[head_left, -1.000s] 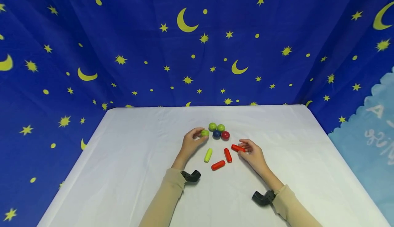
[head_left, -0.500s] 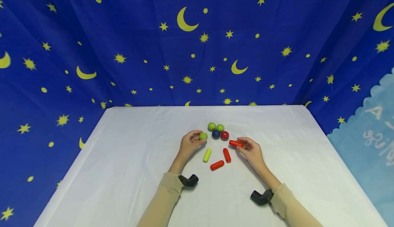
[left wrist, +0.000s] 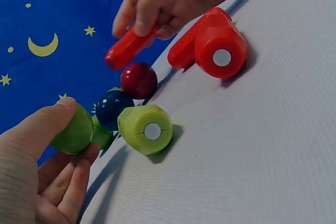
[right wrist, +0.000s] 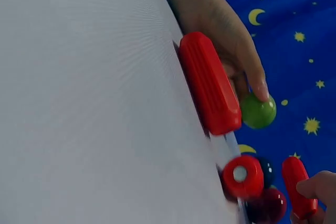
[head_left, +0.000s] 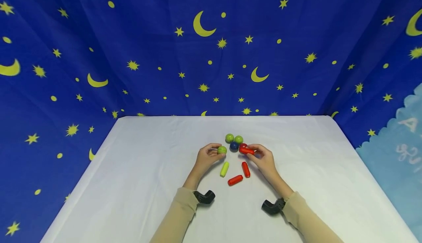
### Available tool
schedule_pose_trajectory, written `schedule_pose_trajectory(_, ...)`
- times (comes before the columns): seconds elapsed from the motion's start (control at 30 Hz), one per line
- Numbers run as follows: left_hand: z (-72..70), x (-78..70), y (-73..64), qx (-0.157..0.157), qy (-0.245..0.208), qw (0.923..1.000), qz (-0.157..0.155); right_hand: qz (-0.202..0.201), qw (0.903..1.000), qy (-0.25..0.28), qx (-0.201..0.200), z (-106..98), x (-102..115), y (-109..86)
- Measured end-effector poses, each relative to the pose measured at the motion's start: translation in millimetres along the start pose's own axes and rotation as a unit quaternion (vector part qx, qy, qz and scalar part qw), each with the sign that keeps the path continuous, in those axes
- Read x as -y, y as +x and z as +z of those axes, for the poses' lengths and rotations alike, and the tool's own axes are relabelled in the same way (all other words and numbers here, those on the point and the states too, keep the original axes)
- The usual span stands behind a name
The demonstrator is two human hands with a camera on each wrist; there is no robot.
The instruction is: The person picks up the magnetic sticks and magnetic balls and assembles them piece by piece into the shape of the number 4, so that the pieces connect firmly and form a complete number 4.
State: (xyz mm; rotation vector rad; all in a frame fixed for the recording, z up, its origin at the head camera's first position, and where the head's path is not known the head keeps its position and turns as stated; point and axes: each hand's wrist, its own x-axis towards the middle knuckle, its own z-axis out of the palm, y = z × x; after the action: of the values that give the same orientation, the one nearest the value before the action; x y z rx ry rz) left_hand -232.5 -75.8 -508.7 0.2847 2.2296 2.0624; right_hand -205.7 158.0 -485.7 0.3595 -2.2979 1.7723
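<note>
Left hand [head_left: 206,159] has a green ball [head_left: 222,150] pinched, left of the blue ball [head_left: 234,147]; right hand [head_left: 265,161] pinches a red stick [head_left: 247,151], right of the blue ball (near the red ball [head_left: 243,145]); two more green balls [head_left: 229,138] sit behind blue.

Both sleeves are long, plain and beige, loosely creased: the left sleeve [head_left: 176,215] nearer the table's left edge, the right sleeve [head_left: 310,217] nearer its right. A black left wrist mount [head_left: 205,197] and matching right wrist mount [head_left: 273,207], bent like elbow pipes, sit beside the cuffs [head_left: 187,195].
</note>
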Motion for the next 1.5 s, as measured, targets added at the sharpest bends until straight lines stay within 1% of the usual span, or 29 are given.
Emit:
schedule_pose_trajectory(0.13,0.4,-14.3,-6.0,0.007,0.011,0.9994,0.031,-0.011,0.9997,0.016,0.011,7,2,3.8)
schedule_pose_trajectory(0.23,1.1,-16.2,-7.0,0.011,0.014,0.9989,0.042,-0.023,0.9994,0.014,0.020,12,2,5.0)
schedule_pose_trajectory(0.4,1.6,-15.1,-8.2,0.026,0.029,0.9982,0.046,-0.024,0.9993,-0.001,0.029,17,4,3.8)
schedule_pose_trajectory(0.43,1.6,-14.4,-8.3,0.029,0.034,0.9977,0.051,-0.023,0.9993,-0.004,0.030,17,4,3.4)
schedule_pose_trajectory(0.57,2.0,-14.3,-9.0,0.038,0.045,0.9968,0.055,-0.029,0.9989,-0.012,0.034,18,6,1.8)
schedule_pose_trajectory(0.77,2.7,-15.6,-9.9,0.049,0.046,0.9960,0.059,-0.041,0.9980,-0.023,0.042,18,7,-0.2)
schedule_pose_trajectory(0.87,2.6,-14.7,-9.6,0.059,0.041,0.9958,0.056,-0.036,0.9980,-0.022,0.047,19,7,-1.4)
schedule_pose_trajectory(1.0,2.3,-14.0,-9.6,0.071,0.040,0.9947,0.063,-0.037,0.9977,-0.033,0.047,20,6,-1.8)
schedule_pose_trajectory(1.1,2.6,-13.3,-10.6,0.071,0.042,0.9942,0.069,-0.038,0.9976,-0.040,0.043,21,5,-2.7)
schedule_pose_trajectory(1.2,2.5,-12.9,-11.0,0.068,0.037,0.9947,0.067,-0.042,0.9975,-0.040,0.042,21,5,-3.3)
schedule_pose_trajectory(1.37,3.0,-14.8,-10.3,0.056,0.035,0.9962,0.057,-0.074,0.9965,-0.009,0.038,19,1,-1.8)
schedule_pose_trajectory(1.5,3.4,-15.2,-8.8,0.045,0.032,0.9974,0.046,-0.110,0.9937,0.006,0.018,19,-1,0.0)
